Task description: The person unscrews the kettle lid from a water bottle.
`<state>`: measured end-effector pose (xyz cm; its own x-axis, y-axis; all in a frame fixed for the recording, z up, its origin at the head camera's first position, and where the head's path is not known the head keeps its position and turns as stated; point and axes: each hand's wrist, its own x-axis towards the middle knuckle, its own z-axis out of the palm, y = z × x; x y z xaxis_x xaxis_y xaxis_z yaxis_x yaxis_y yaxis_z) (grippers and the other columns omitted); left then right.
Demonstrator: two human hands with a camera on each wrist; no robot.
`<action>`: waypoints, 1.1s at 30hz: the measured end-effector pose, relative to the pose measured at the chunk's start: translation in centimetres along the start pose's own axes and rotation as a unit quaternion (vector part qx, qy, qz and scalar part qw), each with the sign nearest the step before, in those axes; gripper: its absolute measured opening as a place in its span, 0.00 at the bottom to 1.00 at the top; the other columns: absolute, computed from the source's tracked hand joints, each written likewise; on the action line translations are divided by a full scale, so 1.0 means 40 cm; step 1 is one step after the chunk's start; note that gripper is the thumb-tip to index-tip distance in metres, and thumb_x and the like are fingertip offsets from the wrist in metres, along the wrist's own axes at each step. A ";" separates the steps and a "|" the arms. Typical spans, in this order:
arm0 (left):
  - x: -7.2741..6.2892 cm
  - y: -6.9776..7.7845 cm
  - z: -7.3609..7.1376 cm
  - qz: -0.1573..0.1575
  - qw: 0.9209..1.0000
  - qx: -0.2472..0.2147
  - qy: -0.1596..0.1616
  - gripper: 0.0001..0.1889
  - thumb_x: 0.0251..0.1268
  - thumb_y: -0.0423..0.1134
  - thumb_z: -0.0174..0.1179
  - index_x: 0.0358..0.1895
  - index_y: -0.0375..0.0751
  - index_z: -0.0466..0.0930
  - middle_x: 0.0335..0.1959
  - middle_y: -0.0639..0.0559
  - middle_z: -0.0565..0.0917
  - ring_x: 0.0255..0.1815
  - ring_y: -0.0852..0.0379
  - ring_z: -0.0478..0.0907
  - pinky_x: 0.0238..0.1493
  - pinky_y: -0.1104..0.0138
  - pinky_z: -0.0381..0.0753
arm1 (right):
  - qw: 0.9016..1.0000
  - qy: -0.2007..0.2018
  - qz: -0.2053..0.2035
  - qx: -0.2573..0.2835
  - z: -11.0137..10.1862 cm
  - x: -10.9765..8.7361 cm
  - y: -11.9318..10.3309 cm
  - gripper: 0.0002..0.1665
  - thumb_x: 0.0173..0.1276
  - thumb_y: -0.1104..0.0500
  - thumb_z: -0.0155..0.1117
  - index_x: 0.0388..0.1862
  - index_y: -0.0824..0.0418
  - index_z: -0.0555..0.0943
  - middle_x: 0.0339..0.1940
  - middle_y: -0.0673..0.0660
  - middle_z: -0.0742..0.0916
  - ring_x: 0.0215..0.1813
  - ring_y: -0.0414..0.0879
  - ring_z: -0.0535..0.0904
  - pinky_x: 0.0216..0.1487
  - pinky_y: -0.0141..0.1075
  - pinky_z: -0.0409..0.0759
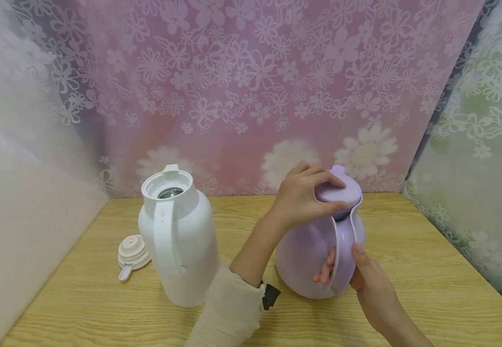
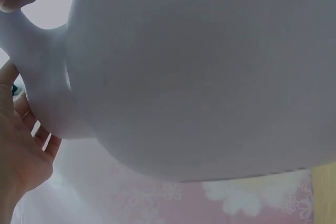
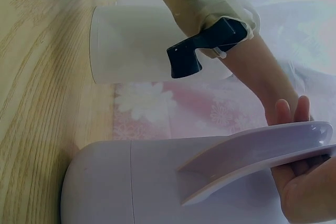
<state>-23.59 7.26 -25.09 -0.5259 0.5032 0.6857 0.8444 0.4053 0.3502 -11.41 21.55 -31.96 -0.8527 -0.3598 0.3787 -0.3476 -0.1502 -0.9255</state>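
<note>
A lilac thermos jug stands on the right part of the table, its handle turned toward me. My right hand grips that handle, fingers passed through the loop and thumb along the outer side. From above, my left hand holds the jug's round lilac lid between thumb and fingers. A dark gap shows under the lid's near edge. The left wrist view is filled by the jug body, with the left hand at the jug's top. In the right wrist view the handle shows from the side.
On the left stands a white thermos jug with its mouth uncovered. Its cream stopper lies upside down beside it on the wooden table. Floral-patterned sheets rise behind and at the right. A black wrist mount sits on the left sleeve.
</note>
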 end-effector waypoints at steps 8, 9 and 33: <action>0.013 0.013 0.009 0.019 0.998 0.068 0.000 0.20 0.44 0.61 0.67 0.40 0.56 0.82 0.43 0.65 0.77 0.45 0.64 0.65 0.49 0.75 0.62 | 1.000 0.001 0.001 0.003 -0.004 -0.003 0.001 0.30 0.77 0.55 0.16 0.40 0.64 0.71 0.31 0.57 0.83 0.40 0.53 0.81 0.48 0.37 0.73; 0.012 0.008 0.009 0.029 0.998 0.060 -0.003 0.20 0.45 0.60 0.67 0.40 0.56 0.81 0.45 0.63 0.77 0.47 0.64 0.65 0.51 0.74 0.61 | 1.000 0.001 0.001 0.002 -0.004 -0.003 0.001 0.30 0.77 0.55 0.16 0.40 0.64 0.71 0.31 0.57 0.83 0.40 0.53 0.81 0.48 0.37 0.73; -0.023 -0.052 0.009 0.061 0.990 -0.126 -0.011 0.16 0.54 0.41 0.66 0.46 0.44 0.79 0.51 0.56 0.77 0.58 0.66 0.63 0.58 0.75 0.58 | 1.000 0.010 0.005 -0.017 -0.002 0.000 -0.001 0.30 0.77 0.55 0.16 0.38 0.62 0.72 0.30 0.57 0.83 0.39 0.53 0.81 0.48 0.37 0.73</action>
<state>-24.91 6.24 -26.68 -0.4176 0.5544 0.7199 0.8991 0.1379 0.4154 -11.44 21.62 -31.92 -0.8638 -0.3421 0.3699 -0.3520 -0.1156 -0.9288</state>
